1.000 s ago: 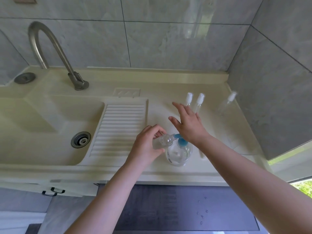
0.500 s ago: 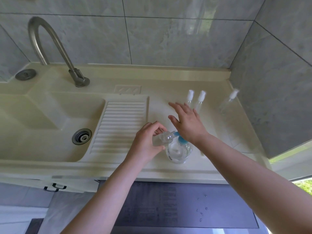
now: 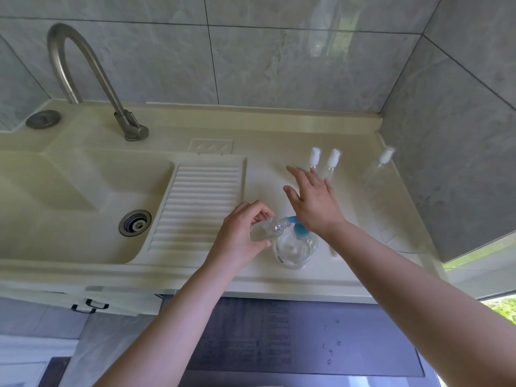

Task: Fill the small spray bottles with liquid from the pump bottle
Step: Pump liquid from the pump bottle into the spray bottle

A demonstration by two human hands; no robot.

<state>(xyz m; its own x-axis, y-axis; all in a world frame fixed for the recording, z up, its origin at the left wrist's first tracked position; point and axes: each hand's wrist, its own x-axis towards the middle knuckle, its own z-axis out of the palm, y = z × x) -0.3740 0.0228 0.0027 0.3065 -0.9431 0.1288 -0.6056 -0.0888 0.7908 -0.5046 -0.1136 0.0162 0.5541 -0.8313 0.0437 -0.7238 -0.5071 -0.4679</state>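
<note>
Head: left fingers around small bottle.

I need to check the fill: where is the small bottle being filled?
In the head view, the small bottle is gripped in the left hand, tilted against the blue spout of the pump bottle, just right of the ribbed drainboard.

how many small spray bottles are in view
4: one in the left hand at the pump bottle's spout, two capped behind the right hand, one by the right wall. More may be hidden.

Soft daylight, sharp, wide-angle edge distortion
</note>
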